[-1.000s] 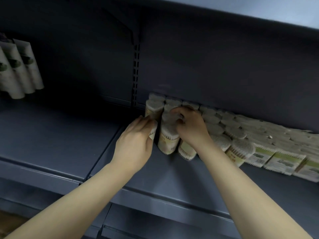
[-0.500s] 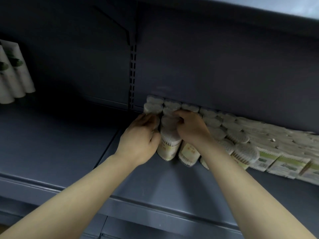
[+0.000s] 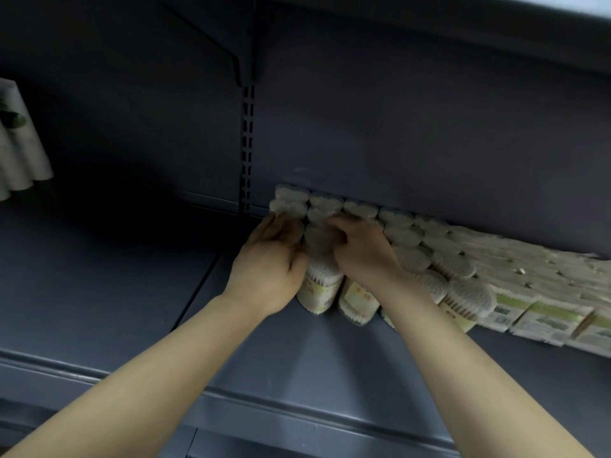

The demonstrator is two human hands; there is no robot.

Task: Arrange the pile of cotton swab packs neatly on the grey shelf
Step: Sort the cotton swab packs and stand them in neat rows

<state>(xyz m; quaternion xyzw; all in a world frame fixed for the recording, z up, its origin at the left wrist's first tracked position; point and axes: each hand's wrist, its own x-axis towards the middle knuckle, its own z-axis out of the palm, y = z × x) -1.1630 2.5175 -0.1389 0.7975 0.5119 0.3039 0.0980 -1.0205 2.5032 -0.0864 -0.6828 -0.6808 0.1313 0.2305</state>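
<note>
Hands reach from below onto a grey shelf (image 3: pixel 314 352), where round cotton swab packs (image 3: pixel 406 236) stand upright in tight rows against the back panel. The left hand (image 3: pixel 267 272) curls its grip around the left side of a front pack (image 3: pixel 319 289), while the right hand (image 3: pixel 360 251) curls its fingers over the top of that cluster. Flat boxed swab packs (image 3: pixel 542 292) lie in rows just to the right, and pale wrapped rolls (image 3: pixel 16 143) stand at the far left.
</note>
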